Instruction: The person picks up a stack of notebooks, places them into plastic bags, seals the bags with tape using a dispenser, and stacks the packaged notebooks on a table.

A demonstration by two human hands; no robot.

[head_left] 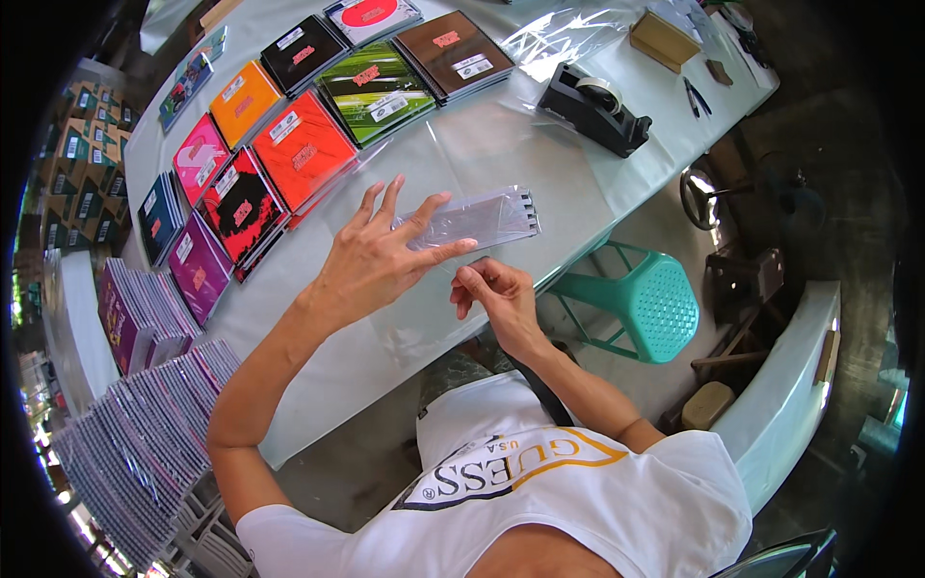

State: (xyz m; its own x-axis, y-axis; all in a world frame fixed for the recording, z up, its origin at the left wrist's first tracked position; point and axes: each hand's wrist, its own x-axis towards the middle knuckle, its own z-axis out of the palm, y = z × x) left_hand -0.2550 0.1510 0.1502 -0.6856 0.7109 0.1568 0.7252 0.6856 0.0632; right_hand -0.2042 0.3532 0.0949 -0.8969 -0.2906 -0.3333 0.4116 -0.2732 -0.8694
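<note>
A small pad (482, 218) lies on the table, pale and wrapped in clear, shiny plastic, with dark binding rings at its right end. My left hand (371, 258) is spread over its left end, thumb along the near edge and index finger across the top. Just in front of the pad, my right hand (496, 297) pinches thumb against fingers on what looks like a thin flap of clear plastic film (451, 273). The film's outline is hard to make out against the table.
Stacks of spiral notebooks, including an orange notebook (303, 144) and a green notebook (376, 91), line the far left. A black tape dispenser (595, 111) stands beyond the pad, near pliers (696, 99). Purple-edged notebooks (145, 453) pile up at left; a green stool (660, 308) stands right.
</note>
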